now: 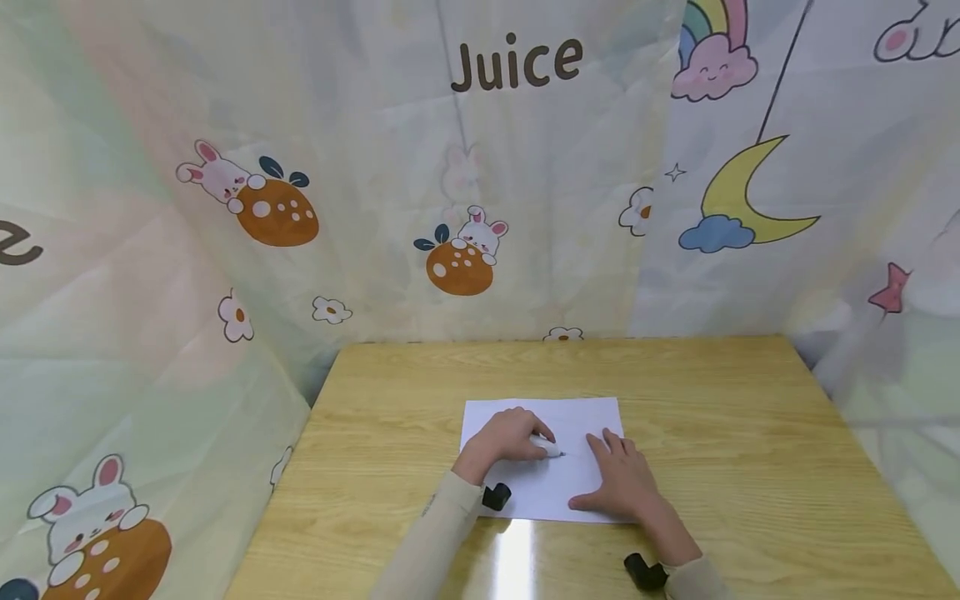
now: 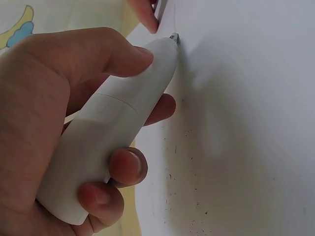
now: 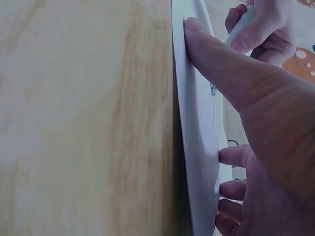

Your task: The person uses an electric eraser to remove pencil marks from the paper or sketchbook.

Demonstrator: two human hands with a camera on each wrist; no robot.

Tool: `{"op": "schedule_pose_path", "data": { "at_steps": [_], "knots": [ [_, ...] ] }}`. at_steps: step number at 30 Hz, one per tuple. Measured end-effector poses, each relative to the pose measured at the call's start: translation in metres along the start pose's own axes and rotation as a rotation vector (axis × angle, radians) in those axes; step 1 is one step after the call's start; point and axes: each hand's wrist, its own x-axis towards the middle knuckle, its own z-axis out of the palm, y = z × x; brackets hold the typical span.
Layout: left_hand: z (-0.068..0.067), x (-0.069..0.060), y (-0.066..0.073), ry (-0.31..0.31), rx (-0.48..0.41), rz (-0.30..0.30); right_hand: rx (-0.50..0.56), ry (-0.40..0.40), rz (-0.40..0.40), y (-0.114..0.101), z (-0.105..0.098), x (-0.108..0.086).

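Observation:
In the head view my left hand [image 1: 512, 435] grips a thick white electric eraser [image 1: 547, 447], whose metal tip points right. The left wrist view shows the eraser's rounded body [image 2: 118, 105] with the thumb on top and fingers curled beneath. Its tip meets or nearly meets a sheet of white paper [image 1: 543, 496], at the end of a faint line [image 2: 174, 17]. Dark crumbs [image 2: 194, 187] are scattered on the sheet. My right hand [image 1: 624, 482] rests on the paper's right side, fingers spread, thumb [image 3: 216, 54] near its edge.
The paper lies on a wooden table [image 1: 375, 450]. A printed cloth [image 1: 375, 167] hangs behind the table and along its sides. Black wrist-worn pieces [image 1: 497, 497] show by both wrists. Light glares on the table just in front of the sheet.

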Motion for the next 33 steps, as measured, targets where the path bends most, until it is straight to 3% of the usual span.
{"op": "schedule_pose_path", "data": {
  "at_steps": [7, 12, 20, 28, 33],
  "knots": [
    [-0.0052, 0.0057, -0.0003, 0.012, -0.012, 0.029, -0.006, 0.001, 0.005, 0.0034, -0.0009, 0.0050],
    [-0.0081, 0.0035, -0.0017, 0.014, 0.003, 0.001, -0.012, 0.001, 0.008, 0.0039, -0.0029, 0.0056],
    [-0.0009, 0.0042, 0.0009, 0.005, -0.008, 0.040, 0.006, -0.013, 0.008, 0.0021, 0.0014, 0.0008],
    [-0.0013, 0.0044, 0.0026, -0.017, -0.007, 0.014, 0.005, -0.017, 0.018, 0.0038, 0.0015, -0.0014],
    [0.0005, 0.0055, 0.0044, -0.018, -0.001, 0.037, 0.021, -0.008, 0.011, 0.0021, 0.0025, -0.0024]
  ]
}}
